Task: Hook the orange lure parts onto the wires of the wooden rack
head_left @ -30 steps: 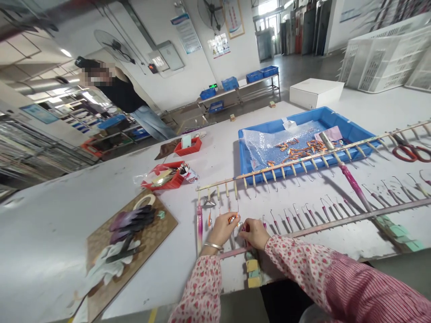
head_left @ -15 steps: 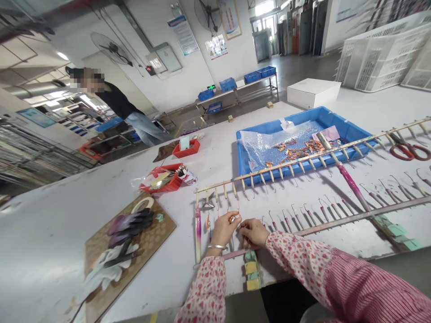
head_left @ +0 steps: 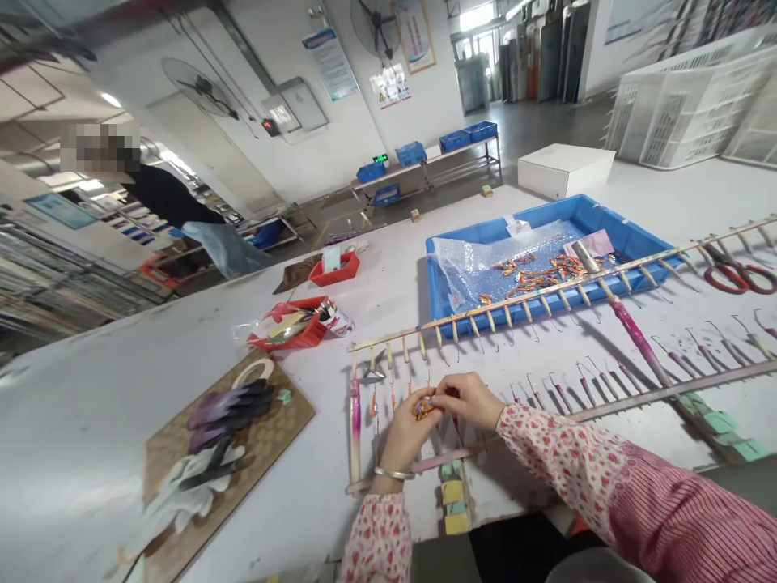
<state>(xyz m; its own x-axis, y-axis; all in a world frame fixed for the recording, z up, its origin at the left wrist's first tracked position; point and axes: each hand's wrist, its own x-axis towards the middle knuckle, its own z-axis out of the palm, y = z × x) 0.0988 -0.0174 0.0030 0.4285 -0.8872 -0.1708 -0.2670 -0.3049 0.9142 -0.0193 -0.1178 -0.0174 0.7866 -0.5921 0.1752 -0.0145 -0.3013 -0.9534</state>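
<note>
My left hand, with a bangle on the wrist, is curled around several small orange-and-silver pieces that look like fishing lures. Fingertips of my right hand are pinched together over these pieces, hiding what is between them. Both hands are above the left end of a long rack with rows of wire hooks. Left of my hands, similar orange pieces hang between the rack's upper and lower bars. More of them lie on bubble wrap in a blue tray behind the rack.
Two red bins stand left of the rack. Gloves lie on a brown board. Red-handled scissors rest at the right. A white box and white crates stand behind. A person is beyond the table.
My right hand has moved up and rightward from the lower hooks, its fingers now at the pieces in my left hand. My left hand has turned palm up. The person has moved left.
</note>
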